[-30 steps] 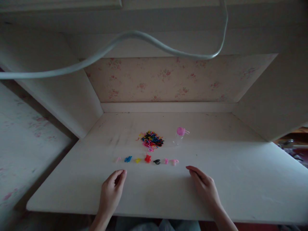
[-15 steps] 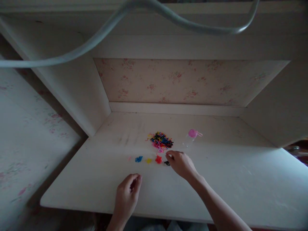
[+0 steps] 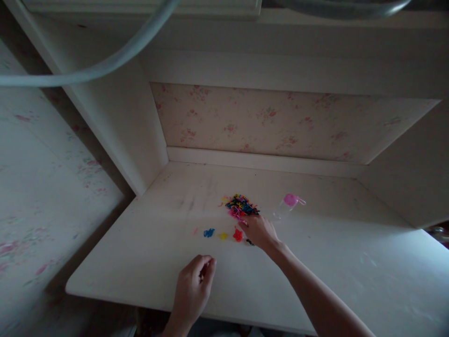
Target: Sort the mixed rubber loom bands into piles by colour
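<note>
Fingers of the right hand (image 3: pixel 260 231) at the near edge of a multicoloured heap (image 3: pixel 242 204)

The right hand is drawn narrow, palm down, touching or just above the heap of small band-like pieces; whether it grips any cannot be told. The left hand (image 3: pixel 196 282) curls loosely, thumb against forefinger, nearer the desk's front edge; its inside is hidden. Between the left hand and the heap runs a row of small clusters: pale pink (image 3: pixel 195 231), blue (image 3: pixel 209 232), yellow (image 3: pixel 223 236), red (image 3: pixel 238 234) and black (image 3: pixel 250 242), the last partly covered by the right hand. Right of the heap, well apart from it, is a clear container with a pink lid (image 3: pixel 290 200). All sit on a white desk (image 3: pixel 336 252), before a floral panel (image 3: pixel 245 119).
</note>
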Available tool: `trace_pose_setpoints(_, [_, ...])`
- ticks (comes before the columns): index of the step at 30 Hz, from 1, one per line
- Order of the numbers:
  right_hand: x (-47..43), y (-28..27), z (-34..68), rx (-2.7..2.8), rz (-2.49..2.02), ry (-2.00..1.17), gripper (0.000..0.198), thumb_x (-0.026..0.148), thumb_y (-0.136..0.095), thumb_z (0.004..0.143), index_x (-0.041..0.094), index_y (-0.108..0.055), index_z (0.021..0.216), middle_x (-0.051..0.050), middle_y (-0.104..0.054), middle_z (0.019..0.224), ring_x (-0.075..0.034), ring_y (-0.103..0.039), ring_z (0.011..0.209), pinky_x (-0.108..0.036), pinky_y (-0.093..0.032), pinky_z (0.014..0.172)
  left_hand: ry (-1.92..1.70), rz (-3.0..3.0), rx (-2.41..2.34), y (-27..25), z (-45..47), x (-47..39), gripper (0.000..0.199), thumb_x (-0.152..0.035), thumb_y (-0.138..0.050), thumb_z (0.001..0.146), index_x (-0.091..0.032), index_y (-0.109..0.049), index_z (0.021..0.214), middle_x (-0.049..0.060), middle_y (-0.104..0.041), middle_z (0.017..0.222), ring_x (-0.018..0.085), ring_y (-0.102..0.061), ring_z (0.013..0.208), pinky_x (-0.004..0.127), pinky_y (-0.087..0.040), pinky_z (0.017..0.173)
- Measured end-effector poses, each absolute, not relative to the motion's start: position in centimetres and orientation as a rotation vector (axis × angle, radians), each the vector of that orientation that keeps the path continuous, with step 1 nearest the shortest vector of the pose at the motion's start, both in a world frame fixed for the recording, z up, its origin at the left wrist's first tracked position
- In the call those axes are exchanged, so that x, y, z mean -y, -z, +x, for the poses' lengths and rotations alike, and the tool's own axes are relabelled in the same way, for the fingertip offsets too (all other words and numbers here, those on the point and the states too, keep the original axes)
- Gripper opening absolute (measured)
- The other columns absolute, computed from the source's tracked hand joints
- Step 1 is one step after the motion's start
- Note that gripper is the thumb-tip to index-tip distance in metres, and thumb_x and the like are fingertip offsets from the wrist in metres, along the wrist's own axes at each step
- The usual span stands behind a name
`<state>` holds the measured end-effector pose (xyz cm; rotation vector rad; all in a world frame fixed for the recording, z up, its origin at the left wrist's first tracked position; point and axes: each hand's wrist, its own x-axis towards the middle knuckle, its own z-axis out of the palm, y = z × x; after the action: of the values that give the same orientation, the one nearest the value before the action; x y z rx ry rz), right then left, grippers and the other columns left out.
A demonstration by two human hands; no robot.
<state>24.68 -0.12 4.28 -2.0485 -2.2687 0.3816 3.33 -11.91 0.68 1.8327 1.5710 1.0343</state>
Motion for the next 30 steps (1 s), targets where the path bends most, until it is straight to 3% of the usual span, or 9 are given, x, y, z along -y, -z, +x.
trace_pose_setpoints(7, [0.7,-4.1,25.7,2.157,-1.972,-0.423,0.034,0.043,-0.042,0.090,0.029,-0.073,0.090,-0.004,-0.071,0.085,-0.017,-0.064,0.074,-0.022,-0.036,0.060,-1.002,1.826,-1.576,-0.7,3.4,12.0,0.025,-0.036,-0.045,0.091,-0.018,-0.061,0.083,0.002,-0.061,0.068,0.012,-0.056,0.058,0.019,-0.044,0.058])
trace_pose_setpoints(12, [0.3,-3.6,26.8,1.995,-1.913,-0.507,0.032,0.044,-0.047,0.087,0.031,-0.072,0.102,-0.003,-0.073,0.082,-0.017,-0.064,0.071,-0.022,-0.038,0.060,-1.006,1.828,-1.575,-0.6,3.4,12.0,0.022,-0.033,-0.046,0.090,-0.019,-0.062,0.085,0.003,-0.063,0.071,0.012,-0.058,0.062,0.019,-0.045,0.060])
trace_pose_setpoints(22, [-0.2,-3.3,29.0,1.667,-1.777,-0.810,0.040,0.047,-0.053,0.079,0.020,-0.074,0.099,-0.003,-0.073,0.083,-0.018,-0.063,0.072,-0.024,-0.042,0.062,-0.981,1.830,-1.573,-0.6,3.4,12.0,0.023,-0.034,-0.046,0.090,-0.018,-0.062,0.086,0.003,-0.063,0.072,0.012,-0.058,0.062,0.019,-0.044,0.058])
trace_pose_setpoints(30, [0.5,-4.1,29.1,1.365,-1.684,-1.009,0.040,0.049,-0.064,0.069,0.016,-0.075,0.088,0.000,-0.061,0.059,-0.010,-0.046,0.053,-0.022,-0.029,0.049,-0.974,1.847,-1.582,-0.5,3.5,11.9,0.023,-0.034,-0.046,0.090,-0.019,-0.062,0.085,0.003,-0.062,0.071,0.012,-0.058,0.061,0.019,-0.043,0.058])
